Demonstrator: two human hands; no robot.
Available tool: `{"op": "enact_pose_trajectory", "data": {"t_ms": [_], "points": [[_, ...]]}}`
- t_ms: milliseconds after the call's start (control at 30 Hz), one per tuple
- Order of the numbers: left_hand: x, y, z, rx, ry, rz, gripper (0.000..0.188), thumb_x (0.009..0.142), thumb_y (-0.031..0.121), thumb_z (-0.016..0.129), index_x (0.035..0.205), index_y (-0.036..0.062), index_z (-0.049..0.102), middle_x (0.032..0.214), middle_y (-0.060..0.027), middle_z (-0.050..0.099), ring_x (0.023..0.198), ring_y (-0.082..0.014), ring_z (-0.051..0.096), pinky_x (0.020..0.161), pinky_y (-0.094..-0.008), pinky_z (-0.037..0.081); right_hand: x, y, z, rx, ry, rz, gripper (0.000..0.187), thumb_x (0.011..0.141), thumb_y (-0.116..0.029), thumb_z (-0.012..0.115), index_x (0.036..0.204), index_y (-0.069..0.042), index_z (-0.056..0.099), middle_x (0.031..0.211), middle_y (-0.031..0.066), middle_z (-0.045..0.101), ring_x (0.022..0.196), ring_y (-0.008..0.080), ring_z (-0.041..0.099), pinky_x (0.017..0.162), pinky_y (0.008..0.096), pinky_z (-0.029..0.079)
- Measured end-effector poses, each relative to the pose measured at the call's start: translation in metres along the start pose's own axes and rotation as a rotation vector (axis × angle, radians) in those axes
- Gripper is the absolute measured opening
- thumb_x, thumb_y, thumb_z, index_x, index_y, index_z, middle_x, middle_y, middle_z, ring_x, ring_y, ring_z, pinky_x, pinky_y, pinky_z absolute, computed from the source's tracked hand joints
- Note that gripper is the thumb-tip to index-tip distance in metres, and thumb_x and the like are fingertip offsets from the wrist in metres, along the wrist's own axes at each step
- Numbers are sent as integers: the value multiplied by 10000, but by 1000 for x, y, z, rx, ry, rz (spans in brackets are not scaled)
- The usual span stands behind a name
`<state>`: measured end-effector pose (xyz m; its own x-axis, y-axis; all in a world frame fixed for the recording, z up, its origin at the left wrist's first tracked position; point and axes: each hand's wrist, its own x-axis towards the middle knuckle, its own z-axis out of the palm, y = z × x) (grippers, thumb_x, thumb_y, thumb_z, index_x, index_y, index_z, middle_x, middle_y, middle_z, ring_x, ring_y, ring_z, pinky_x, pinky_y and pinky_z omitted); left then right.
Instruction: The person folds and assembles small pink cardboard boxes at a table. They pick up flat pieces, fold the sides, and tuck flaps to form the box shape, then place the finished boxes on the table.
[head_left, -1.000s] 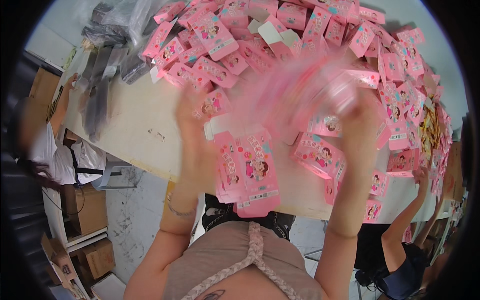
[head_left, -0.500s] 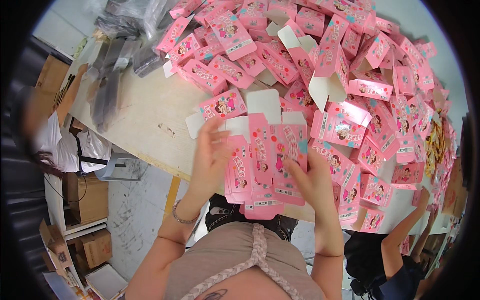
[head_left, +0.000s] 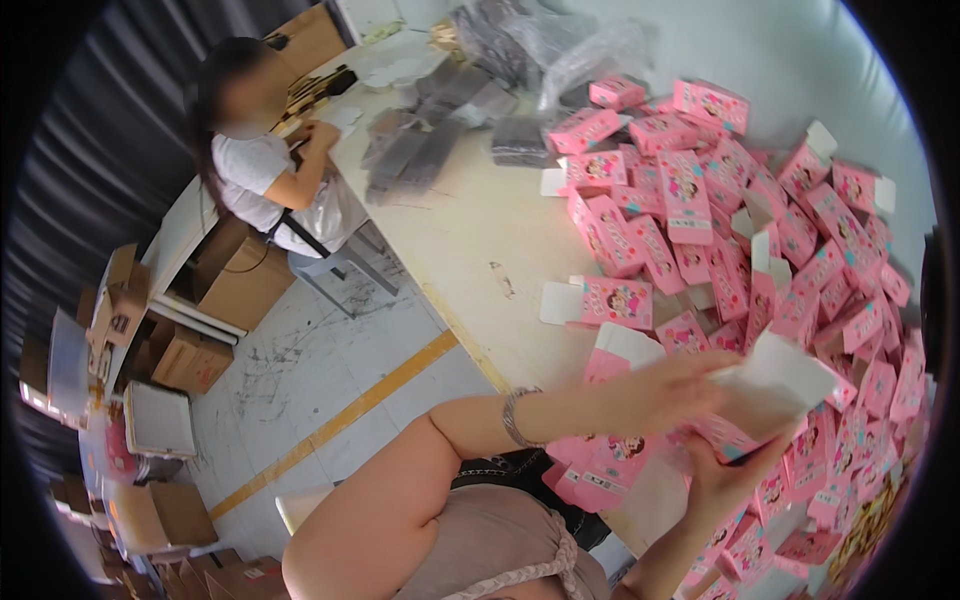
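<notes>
Box (head_left: 765, 402), open-mouthed and pink, held in fingers (head_left: 703, 462) of the right hand (head_left: 728, 484) above the tabletop (head_left: 465, 240); left hand (head_left: 690, 388) beside its opening, blurred, grip impossible to tell; pink boxes (head_left: 686, 195) heaped beyond.

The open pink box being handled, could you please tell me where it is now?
In the head view, the open pink box is right of centre, in the right hand, by the left hand and the pile of pink boxes.
</notes>
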<state>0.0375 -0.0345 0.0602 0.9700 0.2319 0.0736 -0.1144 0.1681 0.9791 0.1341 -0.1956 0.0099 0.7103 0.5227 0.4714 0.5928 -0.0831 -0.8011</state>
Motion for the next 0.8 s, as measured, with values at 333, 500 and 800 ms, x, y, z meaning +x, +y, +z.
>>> {"op": "enact_pose_trajectory", "data": {"t_ms": [333,500,800], "points": [[-20,-18,12,424,-78,161,492,884,156,568,1301,66,322,1142,-149,475,816,-282,559,711,-408,445,1,31,-10,229,-105,-24,495,908,-328,567,1244,7,427,1226,123,470,998,205,513,867,323,405],[-28,-18,7,370,-78,121,429,898,130,525,1287,76,354,1092,-140,491,828,-253,536,714,-372,431,13,-13,21,407,251,94,316,916,-295,541,1005,8,550,1119,110,511,952,185,533,841,297,427],[-45,-24,-1,696,62,163,719,824,239,697,1377,27,289,1137,-153,512,930,-232,563,807,-353,468,22,-17,3,582,-170,323,175,781,-7,668,954,19,679,1013,114,639,927,179,586,813,278,456]]}}
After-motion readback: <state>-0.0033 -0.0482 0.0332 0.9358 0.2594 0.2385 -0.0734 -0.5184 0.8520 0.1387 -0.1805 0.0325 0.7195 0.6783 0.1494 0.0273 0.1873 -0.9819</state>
